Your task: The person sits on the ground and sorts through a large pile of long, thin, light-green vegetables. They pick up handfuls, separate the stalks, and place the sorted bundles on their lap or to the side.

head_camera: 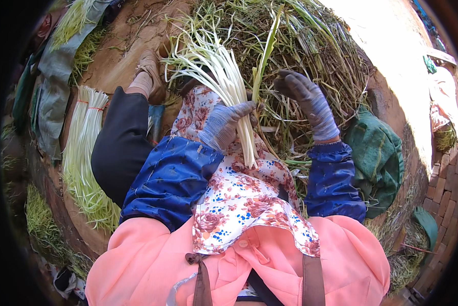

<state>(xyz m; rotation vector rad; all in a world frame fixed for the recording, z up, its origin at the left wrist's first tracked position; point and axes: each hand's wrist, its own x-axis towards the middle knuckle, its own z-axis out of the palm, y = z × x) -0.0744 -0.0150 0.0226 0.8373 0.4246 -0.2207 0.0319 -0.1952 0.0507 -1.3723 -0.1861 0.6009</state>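
Observation:
My left hand (226, 123), in a grey knit work glove, grips a bunch of pale blanched chives (224, 82) near their lower ends. The white stems point down over my floral apron (240, 208), and the loose leaf tips fan out up and to the left. A wider green leaf (266, 53) rises by my left thumb; whether the hand pinches it I cannot tell. To the right, my gloved right hand (305, 100) is raised over a heap of leafy trimmings (297, 42), with nothing visible in it. The undersides of its fingers are hidden.
On the ground to my left lie chive bundles (87, 153) tied with red bands. Beyond them is a grey sheet (55, 84) with more chives (74, 21). A green cloth sack (376, 162) sits beside my right arm. Brick paving (443, 202) runs along the far right.

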